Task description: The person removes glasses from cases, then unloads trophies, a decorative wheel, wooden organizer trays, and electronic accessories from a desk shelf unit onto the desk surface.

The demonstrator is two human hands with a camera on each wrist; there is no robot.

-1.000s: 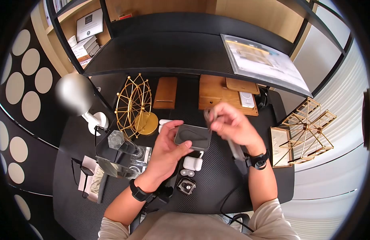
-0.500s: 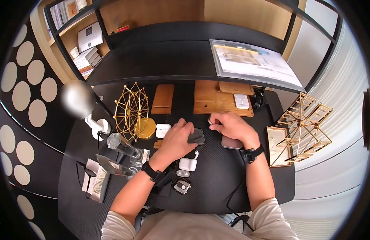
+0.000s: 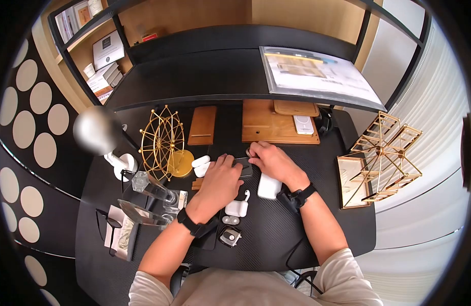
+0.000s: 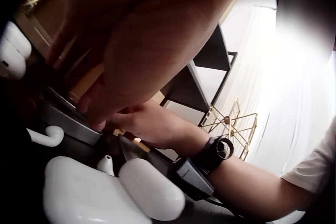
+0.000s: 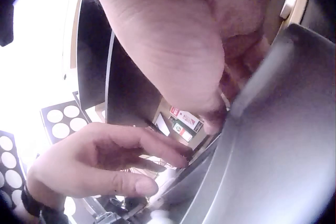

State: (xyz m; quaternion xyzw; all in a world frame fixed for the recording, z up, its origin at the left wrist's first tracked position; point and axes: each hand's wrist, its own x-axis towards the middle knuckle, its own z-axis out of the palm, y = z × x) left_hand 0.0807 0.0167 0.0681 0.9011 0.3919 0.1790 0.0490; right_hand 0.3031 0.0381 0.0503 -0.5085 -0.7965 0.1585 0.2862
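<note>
A dark grey rectangular case (image 3: 245, 170) lies on the black desk, partly covered by my left hand (image 3: 223, 178). That hand holds it, with the thumb along the near edge in the left wrist view, where the case's metallic side (image 4: 71, 121) shows. My right hand (image 3: 270, 162) is at the case's far right corner, its thumb and forefinger pinching a small greyish piece (image 3: 249, 152) mostly hidden by the fingers. Just in front of the case lies a white earbud case (image 3: 236, 208) with one earbud (image 3: 246, 194) at its lid.
Left of my left hand stands another white earbud case (image 3: 201, 166). Small grey earbuds (image 3: 230, 220) and a small black-and-silver device (image 3: 229, 236) lie nearer me. Gold wheel ornaments (image 3: 162, 143) flank the work area, with crystal pieces (image 3: 154, 188) at left and a wooden board (image 3: 258, 122) behind.
My left hand has lowered the case from above the desk onto it. My right hand came down with the small greyish piece and moved left to the case's corner.
</note>
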